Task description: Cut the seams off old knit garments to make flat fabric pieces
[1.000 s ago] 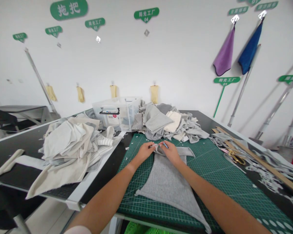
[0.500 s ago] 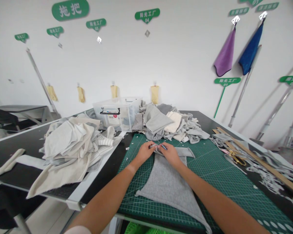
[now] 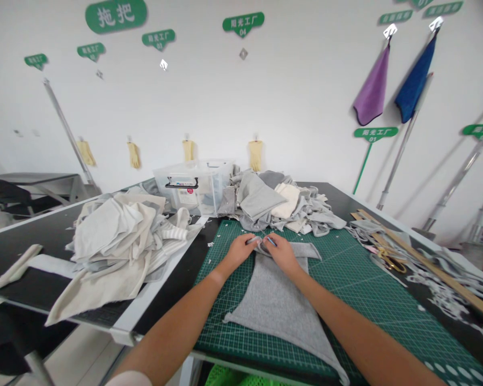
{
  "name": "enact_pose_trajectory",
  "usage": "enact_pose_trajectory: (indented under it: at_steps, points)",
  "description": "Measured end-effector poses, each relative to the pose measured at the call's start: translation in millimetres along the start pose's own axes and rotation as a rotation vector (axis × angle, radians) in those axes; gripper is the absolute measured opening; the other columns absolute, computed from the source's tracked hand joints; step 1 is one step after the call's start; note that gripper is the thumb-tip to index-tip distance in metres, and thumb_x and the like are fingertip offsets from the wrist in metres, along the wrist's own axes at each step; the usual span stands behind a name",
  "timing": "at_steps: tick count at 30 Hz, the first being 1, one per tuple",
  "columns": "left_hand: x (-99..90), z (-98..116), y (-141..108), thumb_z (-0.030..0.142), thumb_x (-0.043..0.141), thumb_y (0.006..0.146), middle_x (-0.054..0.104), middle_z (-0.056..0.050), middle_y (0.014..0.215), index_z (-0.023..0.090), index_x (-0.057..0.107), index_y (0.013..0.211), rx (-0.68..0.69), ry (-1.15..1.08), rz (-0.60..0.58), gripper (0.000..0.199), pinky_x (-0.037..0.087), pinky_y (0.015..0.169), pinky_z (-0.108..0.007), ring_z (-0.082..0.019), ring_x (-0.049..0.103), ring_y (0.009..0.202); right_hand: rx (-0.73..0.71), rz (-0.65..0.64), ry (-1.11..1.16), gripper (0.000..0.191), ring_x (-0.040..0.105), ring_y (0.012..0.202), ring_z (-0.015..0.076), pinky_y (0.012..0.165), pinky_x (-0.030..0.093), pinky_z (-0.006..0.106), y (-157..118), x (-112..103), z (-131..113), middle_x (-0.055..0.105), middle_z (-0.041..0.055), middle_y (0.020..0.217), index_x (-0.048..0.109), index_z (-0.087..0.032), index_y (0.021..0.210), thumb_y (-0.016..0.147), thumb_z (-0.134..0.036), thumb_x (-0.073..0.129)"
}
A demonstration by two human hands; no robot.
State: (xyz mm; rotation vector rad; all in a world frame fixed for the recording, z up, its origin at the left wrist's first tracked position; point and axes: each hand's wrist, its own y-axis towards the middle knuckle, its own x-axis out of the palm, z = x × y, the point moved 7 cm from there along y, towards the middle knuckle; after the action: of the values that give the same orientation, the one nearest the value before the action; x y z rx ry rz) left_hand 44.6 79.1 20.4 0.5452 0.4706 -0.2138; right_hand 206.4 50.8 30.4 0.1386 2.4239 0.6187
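Cloth (image 3: 279, 300) lies on the green mat (image 3: 366, 289) at lower centre, its far edge pinched between both hands, left (image 3: 241, 251) and right (image 3: 280, 251).

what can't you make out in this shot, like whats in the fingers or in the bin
- Blue tool, head view: mostly covered by the right hand, so its type is unclear.
- Cloth at the left hand, head view: pinched part hidden by fingers.
- Bin contents, head view: blurred by cloudy plastic.
- Green mesh thing, head view: cut off by the bottom edge and table.
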Motion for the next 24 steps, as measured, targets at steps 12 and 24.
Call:
enact_pose_trajectory:
  at_steps: [12,24]
  points:
    - [-4.4,5,1,0.034,0.053,0.093,0.062,-0.001,0.077,0.015,0.067,0.082,0.071,-0.042,0.048,0.026,0.039,0.068,-0.024,-0.015,0.052,0.075,0.037,-0.07,-0.162,0.049,0.061,0.074,0.0188,0.063,0.033,0.027,-9,3,-11,0.066,0.0001,0.076,0.06,-0.024,0.082,0.099,-0.065,0.038]
    - [-1.9,5,3,0.035,0.05,0.095,0.063,-0.002,0.08,0.015,0.065,0.079,0.073,-0.05,0.005,0.03,0.042,0.075,-0.025,-0.016,0.053,0.076,0.02,-0.081,-0.135,0.049,0.057,0.07,0.0161,0.062,0.031,0.026,-11,4,-12,0.062,-0.0013,0.074,0.056,-0.023,0.08,0.1,-0.063,0.036]
